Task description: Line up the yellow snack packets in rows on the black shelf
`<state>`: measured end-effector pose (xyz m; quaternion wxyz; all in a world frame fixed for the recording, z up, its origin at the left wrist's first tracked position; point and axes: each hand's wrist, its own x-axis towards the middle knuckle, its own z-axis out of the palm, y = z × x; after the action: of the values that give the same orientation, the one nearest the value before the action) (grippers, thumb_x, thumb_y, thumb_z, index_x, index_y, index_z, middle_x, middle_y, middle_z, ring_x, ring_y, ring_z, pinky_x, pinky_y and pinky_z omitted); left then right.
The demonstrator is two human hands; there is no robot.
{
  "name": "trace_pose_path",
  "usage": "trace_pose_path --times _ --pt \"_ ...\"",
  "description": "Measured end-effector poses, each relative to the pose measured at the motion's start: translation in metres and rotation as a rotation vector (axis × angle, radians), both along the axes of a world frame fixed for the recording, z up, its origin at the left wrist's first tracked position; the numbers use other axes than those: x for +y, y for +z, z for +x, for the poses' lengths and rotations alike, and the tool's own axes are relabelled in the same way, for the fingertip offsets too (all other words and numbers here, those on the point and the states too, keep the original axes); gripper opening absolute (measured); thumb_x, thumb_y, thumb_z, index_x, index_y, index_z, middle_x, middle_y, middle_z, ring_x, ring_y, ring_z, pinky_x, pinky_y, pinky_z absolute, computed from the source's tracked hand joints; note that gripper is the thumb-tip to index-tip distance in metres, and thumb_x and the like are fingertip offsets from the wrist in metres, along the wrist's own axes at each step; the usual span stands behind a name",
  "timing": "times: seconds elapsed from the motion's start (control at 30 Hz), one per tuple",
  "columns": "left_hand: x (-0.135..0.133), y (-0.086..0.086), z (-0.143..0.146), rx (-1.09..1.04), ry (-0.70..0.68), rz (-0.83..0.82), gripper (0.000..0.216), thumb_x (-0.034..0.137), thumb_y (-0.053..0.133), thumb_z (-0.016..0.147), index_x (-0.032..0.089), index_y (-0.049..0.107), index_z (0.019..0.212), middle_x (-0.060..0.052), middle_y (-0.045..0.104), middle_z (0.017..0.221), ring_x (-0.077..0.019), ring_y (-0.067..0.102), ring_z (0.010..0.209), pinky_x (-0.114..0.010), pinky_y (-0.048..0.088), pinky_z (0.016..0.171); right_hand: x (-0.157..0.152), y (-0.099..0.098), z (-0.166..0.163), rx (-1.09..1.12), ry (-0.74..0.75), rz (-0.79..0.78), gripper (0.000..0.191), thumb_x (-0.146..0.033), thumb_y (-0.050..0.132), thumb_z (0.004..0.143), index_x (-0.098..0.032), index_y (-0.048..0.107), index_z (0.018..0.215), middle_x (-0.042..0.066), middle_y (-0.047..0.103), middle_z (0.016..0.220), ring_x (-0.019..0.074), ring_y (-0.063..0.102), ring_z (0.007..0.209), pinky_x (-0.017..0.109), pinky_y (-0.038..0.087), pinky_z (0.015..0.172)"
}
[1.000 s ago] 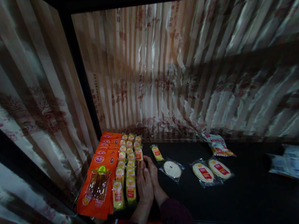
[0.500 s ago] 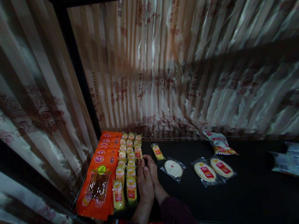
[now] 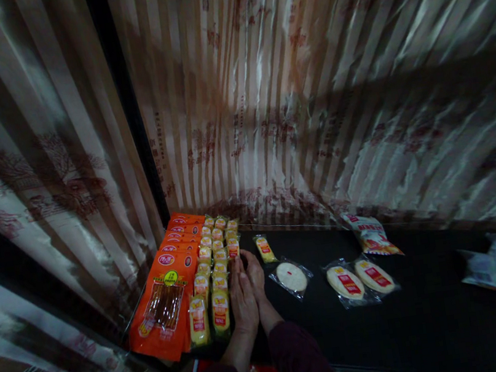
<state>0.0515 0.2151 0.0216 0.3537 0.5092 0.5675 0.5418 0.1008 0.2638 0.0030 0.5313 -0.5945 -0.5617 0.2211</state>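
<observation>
Yellow snack packs [image 3: 220,281] stand in tight rows on the black shelf [image 3: 327,339], right alongside the orange packets [image 3: 164,292]! Here's the left hand [image 3: 244,303], straight fingers held together, close beside the rows, tips at the near end of the shortest one. Right hand [image 3: 255,275] tucked against it, fingers together and slightly bent; whether either grips anything, I cannot tell. Out to the right, one loose yellow pack [image 3: 264,248], then a round white pack [image 3: 291,277], and two oval packs [image 3: 347,284] lying side by side.
</observation>
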Motion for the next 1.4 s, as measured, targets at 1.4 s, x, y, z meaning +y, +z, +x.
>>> trace_pose_path --times 1.4 --pt "-0.004 -0.004 0.006 0.062 0.091 -0.032 0.056 0.043 0.027 0.094 0.012 0.05 0.134 -0.016 0.045 0.146 -0.0202 0.035 0.141 -0.035 0.021 0.12 0.017 -0.008 0.003 0.075 -0.017 -0.002 0.053 -0.048 0.05 0.084 -0.016 0.061 0.124 0.014 0.064 0.123 0.023 0.061 0.107 0.04 0.046 0.099"
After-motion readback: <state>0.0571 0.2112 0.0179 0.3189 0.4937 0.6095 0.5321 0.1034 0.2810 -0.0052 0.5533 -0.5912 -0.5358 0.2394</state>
